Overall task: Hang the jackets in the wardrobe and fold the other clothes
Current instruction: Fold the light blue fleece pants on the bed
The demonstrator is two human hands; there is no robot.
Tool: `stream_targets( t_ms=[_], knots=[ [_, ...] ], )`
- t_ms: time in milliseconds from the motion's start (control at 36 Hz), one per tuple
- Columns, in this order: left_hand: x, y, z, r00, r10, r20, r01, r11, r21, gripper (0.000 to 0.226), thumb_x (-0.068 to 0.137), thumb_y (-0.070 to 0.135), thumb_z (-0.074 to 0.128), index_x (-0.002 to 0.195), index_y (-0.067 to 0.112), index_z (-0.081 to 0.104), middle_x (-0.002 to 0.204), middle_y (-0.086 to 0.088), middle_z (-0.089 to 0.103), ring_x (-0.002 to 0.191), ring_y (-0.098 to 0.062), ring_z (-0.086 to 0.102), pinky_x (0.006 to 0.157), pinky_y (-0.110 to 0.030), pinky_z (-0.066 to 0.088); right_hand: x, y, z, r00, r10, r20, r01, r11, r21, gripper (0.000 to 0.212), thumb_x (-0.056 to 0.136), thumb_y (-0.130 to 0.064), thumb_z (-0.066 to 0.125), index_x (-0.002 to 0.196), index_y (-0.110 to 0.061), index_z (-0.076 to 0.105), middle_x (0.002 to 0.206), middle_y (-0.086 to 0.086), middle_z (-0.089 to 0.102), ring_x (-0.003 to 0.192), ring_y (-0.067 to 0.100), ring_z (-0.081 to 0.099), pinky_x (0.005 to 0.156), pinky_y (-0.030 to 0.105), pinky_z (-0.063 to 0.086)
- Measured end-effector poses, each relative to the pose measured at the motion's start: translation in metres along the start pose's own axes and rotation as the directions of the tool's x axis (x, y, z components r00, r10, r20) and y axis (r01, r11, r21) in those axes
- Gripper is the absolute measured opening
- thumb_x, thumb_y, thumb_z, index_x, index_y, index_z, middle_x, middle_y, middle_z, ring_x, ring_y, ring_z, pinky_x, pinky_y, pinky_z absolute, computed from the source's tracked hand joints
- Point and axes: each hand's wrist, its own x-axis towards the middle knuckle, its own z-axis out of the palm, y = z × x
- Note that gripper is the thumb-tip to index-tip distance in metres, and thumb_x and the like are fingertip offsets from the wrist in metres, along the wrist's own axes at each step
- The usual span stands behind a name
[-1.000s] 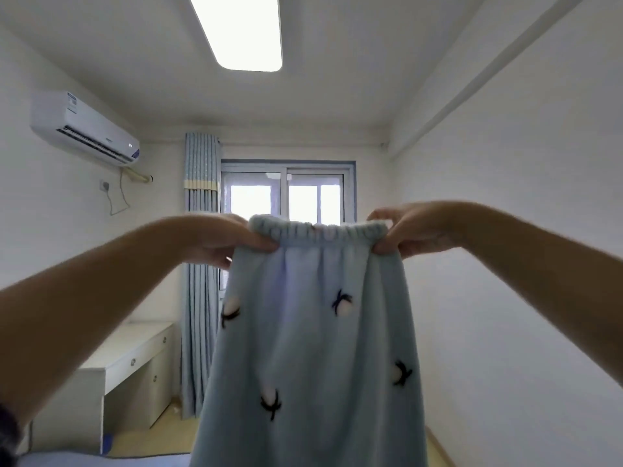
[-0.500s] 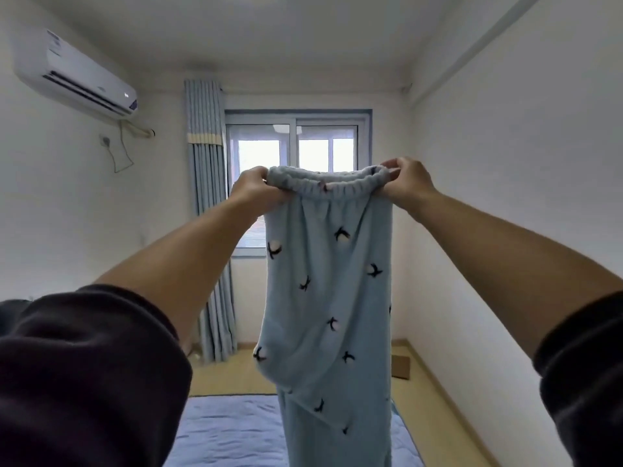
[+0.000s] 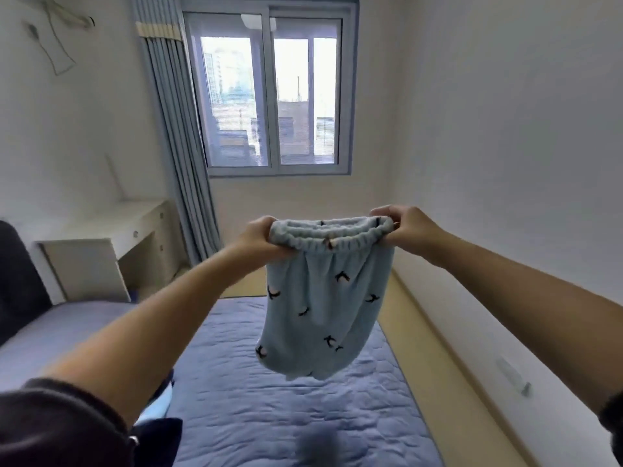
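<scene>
Pale blue fleece trousers with small black bird motifs (image 3: 323,308), held up in the air above a bed with a blue quilted cover (image 3: 269,406), lower part bunched and hanging clear of it. Left hand (image 3: 259,239) at the left end of the elastic waistband, fingers curled tight round the gathered band; right hand (image 3: 403,227) at the right end, fingers likewise clamped on it, band stretched roughly level between the two. Forearms bare, dark sleeves nearest the camera. Against the left wall, a white desk with drawers (image 3: 111,227), beside a grey-blue pleated curtain (image 3: 178,129) and a closed white-framed window (image 3: 273,92). At the bed's near left edge, a dark garment (image 3: 155,436).
</scene>
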Motion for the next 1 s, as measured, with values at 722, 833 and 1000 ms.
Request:
stream_targets(
  t_ms=[722, 833, 1000],
  knots=[
    [-0.448, -0.112, 0.184, 0.857, -0.409, 0.314, 0.485, 0.846, -0.222, 0.036, 0.070, 0.010, 0.079, 0.100, 0.028, 0.073, 0.099, 0.011, 0.073, 0.098, -0.005, 0.066, 0.080, -0.020, 0.051, -0.406, 0.188, 0.116, 0.774, 0.354, 0.525, -0.530, 0.816, 0.231, 0.042, 0.071, 0.016, 0.058, 0.106, -0.007, 0.067, 0.102, 0.010, 0.071, 0.096, 0.021, 0.067, 0.076, 0.029, 0.056],
    [-0.482, -0.103, 0.189, 0.852, -0.421, 0.310, 0.501, 0.829, -0.250, 0.037, 0.068, 0.019, 0.075, 0.097, 0.042, 0.073, 0.105, 0.009, 0.072, 0.103, -0.009, 0.066, 0.087, -0.026, 0.052, -0.440, 0.185, 0.108, 0.761, 0.329, 0.560, -0.538, 0.802, 0.260, 0.043, 0.075, 0.019, 0.057, 0.108, -0.006, 0.067, 0.103, 0.011, 0.071, 0.094, 0.018, 0.066, 0.077, 0.029, 0.056],
    [-0.512, -0.104, 0.192, 0.820, -0.426, 0.382, 0.546, 0.783, -0.298, 0.036, 0.072, 0.016, 0.075, 0.107, 0.023, 0.071, 0.108, 0.000, 0.072, 0.105, -0.013, 0.066, 0.088, -0.027, 0.053, -0.470, 0.191, 0.107, 0.707, 0.329, 0.626, -0.587, 0.767, 0.259, 0.042, 0.070, -0.007, 0.065, 0.111, -0.014, 0.068, 0.105, 0.005, 0.072, 0.099, 0.016, 0.067, 0.085, 0.032, 0.053]
  ],
)
